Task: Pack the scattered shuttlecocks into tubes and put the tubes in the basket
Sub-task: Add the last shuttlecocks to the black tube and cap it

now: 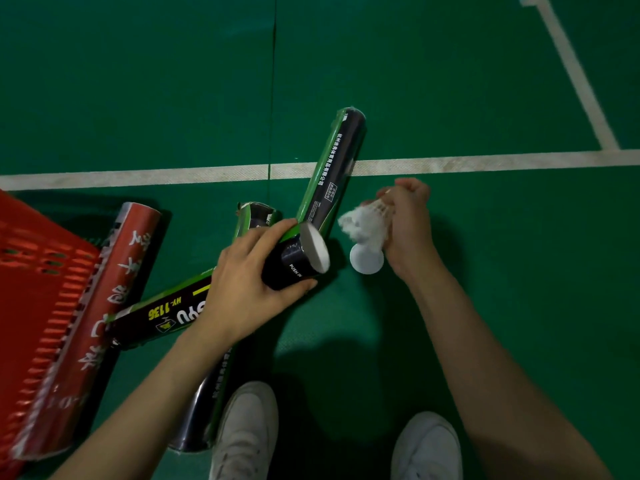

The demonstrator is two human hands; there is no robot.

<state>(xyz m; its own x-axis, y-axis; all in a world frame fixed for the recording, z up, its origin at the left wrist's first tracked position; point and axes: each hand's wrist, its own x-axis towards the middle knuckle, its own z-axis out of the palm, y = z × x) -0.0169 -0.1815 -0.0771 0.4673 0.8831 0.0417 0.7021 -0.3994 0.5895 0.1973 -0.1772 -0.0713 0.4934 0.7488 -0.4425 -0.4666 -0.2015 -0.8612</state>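
6 o'clock, nearest: white shoes (246, 427), spare black tube (201, 410) flat beside them. Centre: left hand (249, 282) curled round open tube (294, 268) near its mouth, mouth toward 2 o'clock. Just beside, at 3: right hand (408, 230) pinching shuttlecock (367, 226), feathers toward the mouth; white cap (366, 259) beneath, held or grounded, cannot tell. Loading step. Next: probably flip cork-first, align, push in gently. 9 o'clock: red basket (34, 271), red tube (104, 306) alongside. 12 o'clock: far tube (332, 161) across white line (138, 174).
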